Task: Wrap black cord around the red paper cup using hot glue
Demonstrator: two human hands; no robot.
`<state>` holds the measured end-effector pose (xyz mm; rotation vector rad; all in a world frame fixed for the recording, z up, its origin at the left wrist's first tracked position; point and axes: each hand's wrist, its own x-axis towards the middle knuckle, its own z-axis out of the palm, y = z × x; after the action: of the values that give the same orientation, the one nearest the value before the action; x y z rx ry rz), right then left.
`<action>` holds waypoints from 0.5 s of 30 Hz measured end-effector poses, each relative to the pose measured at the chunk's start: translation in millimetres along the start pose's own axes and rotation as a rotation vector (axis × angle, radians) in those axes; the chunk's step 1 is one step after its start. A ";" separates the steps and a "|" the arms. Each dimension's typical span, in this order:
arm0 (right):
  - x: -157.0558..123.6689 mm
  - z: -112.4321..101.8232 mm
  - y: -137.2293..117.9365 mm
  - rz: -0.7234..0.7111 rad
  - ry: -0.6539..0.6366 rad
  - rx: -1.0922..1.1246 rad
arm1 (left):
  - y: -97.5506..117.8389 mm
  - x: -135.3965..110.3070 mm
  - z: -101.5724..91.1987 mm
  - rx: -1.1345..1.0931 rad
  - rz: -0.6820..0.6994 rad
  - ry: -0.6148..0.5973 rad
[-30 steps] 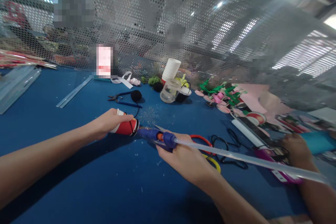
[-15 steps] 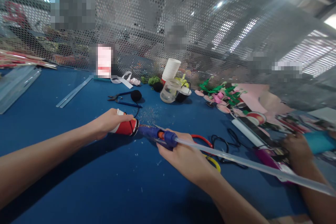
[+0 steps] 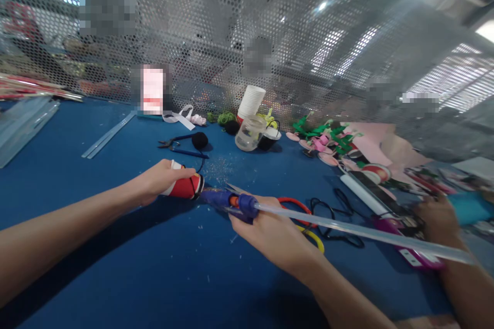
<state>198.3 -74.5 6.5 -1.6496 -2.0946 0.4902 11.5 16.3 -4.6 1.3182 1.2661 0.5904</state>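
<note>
My left hand is closed round a small red, white and black craft piece, pressing it on the blue table. My right hand grips a blue glue gun. The gun's nozzle touches the end of the craft piece. A long clear glue stick juts out of the gun's back toward the right.
Pliers and a black pompom lie beyond my left hand. A clear jar and stacked white cups stand by the perforated metal screen. Red and yellow rings, black cords and craft bits crowd the right, where another person's hand rests.
The glue gun's trailing stick has swung slightly up and down at its far end. Both my hands stay where they were.
</note>
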 end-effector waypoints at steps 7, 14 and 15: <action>4.9 -10.8 -10.0 0.052 -0.007 -0.077 | 1.2 -2.5 0.5 0.052 0.009 -0.002; 7.1 -11.0 -10.0 0.099 -0.044 -0.119 | 3.5 -4.6 3.4 0.064 -0.001 0.010; 7.3 -11.1 -10.2 0.098 -0.042 -0.122 | 3.6 -5.1 3.6 0.063 0.001 0.012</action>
<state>194.4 -69.7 22.0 -1.8331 -2.1187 0.4388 14.5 11.3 -0.4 1.3692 1.3024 0.5639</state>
